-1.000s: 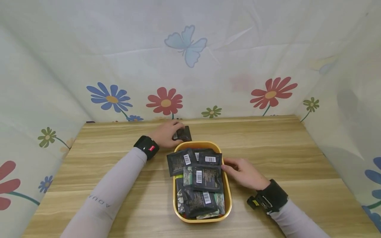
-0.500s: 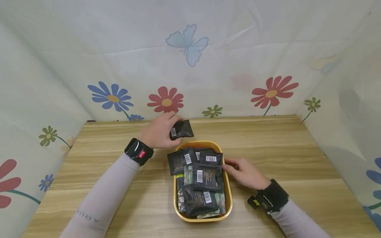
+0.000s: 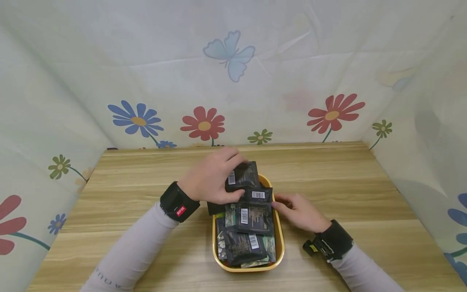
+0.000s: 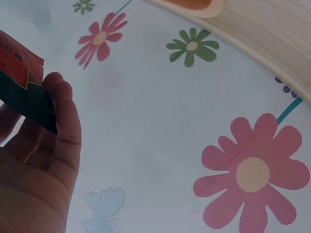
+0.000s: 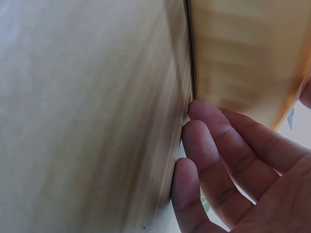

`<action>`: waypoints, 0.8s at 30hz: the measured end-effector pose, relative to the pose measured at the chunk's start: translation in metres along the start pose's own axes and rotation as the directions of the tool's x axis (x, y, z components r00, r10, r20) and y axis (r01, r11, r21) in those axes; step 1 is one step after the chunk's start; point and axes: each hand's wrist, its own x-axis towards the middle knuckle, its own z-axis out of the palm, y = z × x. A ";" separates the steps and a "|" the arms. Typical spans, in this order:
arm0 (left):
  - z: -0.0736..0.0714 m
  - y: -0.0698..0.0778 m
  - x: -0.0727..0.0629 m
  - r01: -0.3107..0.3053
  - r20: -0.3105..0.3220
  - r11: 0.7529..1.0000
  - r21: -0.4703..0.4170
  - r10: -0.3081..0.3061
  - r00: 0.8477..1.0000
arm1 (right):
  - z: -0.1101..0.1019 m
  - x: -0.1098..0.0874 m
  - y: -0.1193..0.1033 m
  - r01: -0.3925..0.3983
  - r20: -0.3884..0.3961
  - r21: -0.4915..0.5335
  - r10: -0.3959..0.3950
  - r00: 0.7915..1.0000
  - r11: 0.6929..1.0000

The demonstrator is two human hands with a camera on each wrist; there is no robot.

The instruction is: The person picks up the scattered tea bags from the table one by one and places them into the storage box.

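Observation:
My left hand (image 3: 213, 176) pinches a black sachet (image 3: 245, 175) with a white barcode label, over the far end of a yellow plastic basket (image 3: 280, 245). In the left wrist view the same sachet (image 4: 24, 92) shows a red and dark green printed face, with fingers behind its edge. Several black sachets (image 3: 254, 217) are heaped in the basket, barcodes up. My right hand (image 3: 300, 213) rests at the basket's right side, thumb by the rim. In the right wrist view its fingers (image 5: 201, 143) lie relaxed against the table near the basket's outer wall (image 5: 238, 53).
The basket stands on a wood-grain table (image 3: 339, 174). A white curtain (image 3: 284, 73) printed with flowers and a butterfly hangs behind the table and along both sides. One black sachet (image 3: 216, 208) overhangs the basket's left rim, partly hidden by my left hand.
My left hand has lifted the black sachet from the table behind the basket and brought it right and nearer, over the heap. The right hand and basket have stayed in place.

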 end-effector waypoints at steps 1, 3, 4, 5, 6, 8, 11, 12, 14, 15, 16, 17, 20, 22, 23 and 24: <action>0.000 0.001 0.000 0.001 0.008 1.000 0.000 -0.001 1.000 | 0.000 0.000 0.000 0.004 0.001 -0.001 -0.004 1.000 1.000; 0.002 0.004 -0.002 0.018 0.046 1.000 0.012 -0.019 0.999 | 0.001 0.001 0.000 0.012 0.001 0.005 -0.012 1.000 1.000; 0.003 0.005 -0.003 0.037 0.077 0.999 0.019 -0.039 0.996 | 0.001 0.001 0.001 0.020 0.001 0.006 -0.020 1.000 1.000; 0.003 0.006 -0.005 0.057 0.109 0.998 0.025 -0.059 0.992 | 0.001 0.001 0.001 0.026 0.002 0.007 -0.026 1.000 1.000; 0.004 0.007 -0.006 0.074 0.140 0.997 0.032 -0.077 0.987 | 0.001 0.001 0.001 0.029 0.001 0.007 -0.029 1.000 1.000; 0.005 0.008 -0.010 0.114 0.196 0.993 0.044 -0.120 0.973 | 0.001 0.001 0.001 0.034 -0.001 0.012 -0.034 0.999 0.999; 0.005 0.006 -0.016 0.155 0.224 0.987 0.035 -0.159 0.962 | 0.001 0.001 0.002 0.030 -0.006 0.016 -0.030 1.000 0.999; 0.004 0.005 -0.018 0.163 0.222 0.986 0.030 -0.165 0.961 | 0.001 0.001 0.002 0.029 -0.007 0.019 -0.029 1.000 0.999; 0.003 0.003 -0.023 0.180 0.215 0.983 0.024 -0.180 0.960 | 0.002 0.001 0.002 0.030 -0.007 0.020 -0.030 1.000 0.999; 0.002 0.002 -0.026 0.183 0.209 0.983 0.020 -0.183 0.961 | 0.002 0.001 0.002 0.029 -0.008 0.018 -0.029 1.000 0.999; 0.001 0.001 -0.029 0.185 0.204 0.982 0.023 -0.186 0.961 | 0.002 0.001 0.002 0.029 -0.008 0.017 -0.029 1.000 0.999; 0.001 -0.001 -0.032 0.188 0.197 0.982 0.026 -0.189 0.962 | 0.002 0.000 0.002 0.029 -0.007 0.016 -0.029 1.000 0.999; 0.001 -0.006 -0.045 0.198 0.167 0.979 0.047 -0.204 0.965 | 0.002 0.000 0.003 0.029 -0.006 0.015 -0.028 1.000 0.999; 0.003 -0.010 -0.055 0.215 0.146 0.975 0.062 -0.222 0.964 | 0.001 -0.001 0.003 0.027 -0.001 0.014 -0.027 1.000 1.000; 0.004 -0.011 -0.060 0.226 0.136 0.972 0.067 -0.234 0.963 | 0.001 -0.001 0.004 0.026 0.002 0.013 -0.026 1.000 1.000; 0.005 -0.013 -0.065 0.241 0.126 0.968 0.071 -0.248 0.961 | 0.000 -0.002 0.004 0.024 0.004 0.013 -0.024 1.000 1.000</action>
